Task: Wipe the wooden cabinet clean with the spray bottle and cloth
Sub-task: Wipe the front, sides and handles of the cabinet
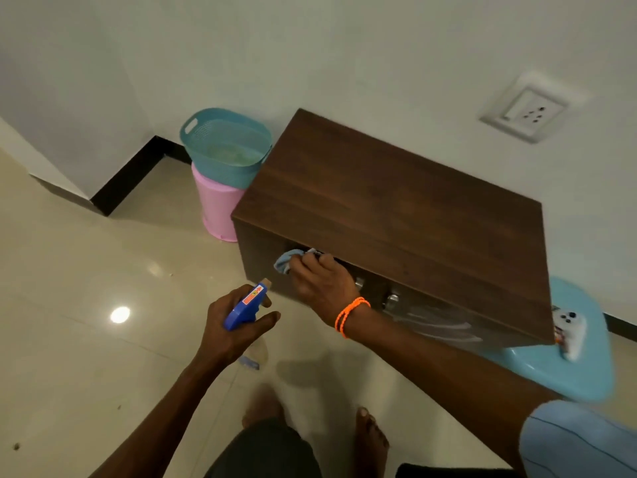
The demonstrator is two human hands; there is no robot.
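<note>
Head view: dark wooden cabinet low on the floor against a pale wall, top surface bare, front face turned toward the person. Right hand pressed to the upper left part of the cabinet front, fingers closed around a light blue cloth bunched against the wood; cloth sticks out to the left of the fingers. Orange bead bracelet on the right wrist. Two round metal knobs on the front just right of that hand; glossy streaks on the front panel further right. Left hand held out over the tiled floor, apart from the cabinet, clamped around a blue spray bottle by its head, nozzle aimed toward the cabinet front; clear bottle body hangs below the palm, blurred. Hands well apart from each other. Teal perforated basket stacked on a pink bin, both just beside the cabinet's left end. Light blue plastic stool at the cabinet's right end, small white object on it, too blurred to tell. Wall socket upper right. Bare feet at bottom centre.
</note>
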